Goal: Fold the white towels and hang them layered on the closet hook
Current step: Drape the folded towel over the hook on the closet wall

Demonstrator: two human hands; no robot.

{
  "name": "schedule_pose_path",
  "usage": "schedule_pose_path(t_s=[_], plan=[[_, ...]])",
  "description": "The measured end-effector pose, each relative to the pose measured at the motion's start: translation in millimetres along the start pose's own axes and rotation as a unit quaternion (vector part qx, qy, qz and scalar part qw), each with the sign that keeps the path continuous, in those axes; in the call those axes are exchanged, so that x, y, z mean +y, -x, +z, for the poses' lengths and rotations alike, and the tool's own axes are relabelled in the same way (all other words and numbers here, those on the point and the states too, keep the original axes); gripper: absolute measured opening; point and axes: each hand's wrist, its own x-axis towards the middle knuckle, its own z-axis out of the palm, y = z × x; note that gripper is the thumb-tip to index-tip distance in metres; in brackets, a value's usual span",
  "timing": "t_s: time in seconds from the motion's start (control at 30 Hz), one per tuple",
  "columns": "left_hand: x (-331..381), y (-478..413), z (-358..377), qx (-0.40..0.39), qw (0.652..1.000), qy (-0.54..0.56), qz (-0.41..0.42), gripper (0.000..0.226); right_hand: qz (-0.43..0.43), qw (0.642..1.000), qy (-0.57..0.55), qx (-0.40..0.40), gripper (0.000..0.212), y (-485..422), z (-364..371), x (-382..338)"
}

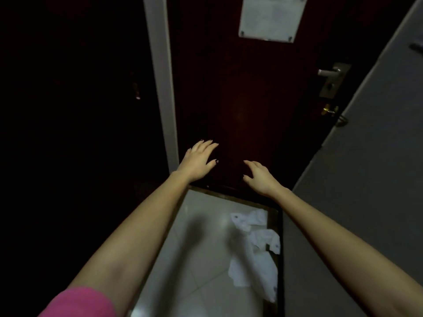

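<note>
Currently I see both arms outstretched, left hand (201,160) and right hand (259,177) grips apart and empty, before the dark door (240,99); its notice (272,17) is unreadable.

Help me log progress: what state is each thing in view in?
left hand: open, fingers straight, holding nothing.
right hand: open, fingers relaxed, holding nothing.
white towels: crumpled on the floor, unfolded.
door: appears shut.
door handle: level, untouched.
notice: fixed on the door.

Towels (255,248) lie on floor (201,236), right, before door (240,92).
</note>
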Motion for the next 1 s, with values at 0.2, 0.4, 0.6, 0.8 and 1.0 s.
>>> schedule_pose_path(t_s=[0.2, 0.4, 0.6, 0.8, 1.0], plan=[[4.7, -60.8, 132.1, -0.094, 0.994, -0.016, 0.058, 0.059, 0.099, 0.995, -0.003, -0.013, 0.062, -18.9, 66.4, 105.7], [-30.1, -91.5, 319.8, -0.153, 0.983, -0.024, 0.100, 0.059, 0.160, 0.987, -0.017, 0.003, 0.062, -50.0, 196.5, 215.5], [-75.3, -97.9, 532.4, -0.190, 0.965, -0.024, 0.176, 0.059, 0.207, 0.978, -0.033, -0.003, 0.063, -77.2, 384.4, 343.2], [-128.1, -90.7, 724.7, -0.221, 0.959, -0.004, 0.180, 0.059, 0.213, 0.974, -0.077, -0.009, 0.059, -87.4, 574.3, 446.8], [-173.5, -59.8, 860.6, -0.266, 0.953, 0.019, 0.147, 0.055, 0.222, 0.970, -0.094, -0.010, 0.052, -86.0, 703.1, 501.8]])
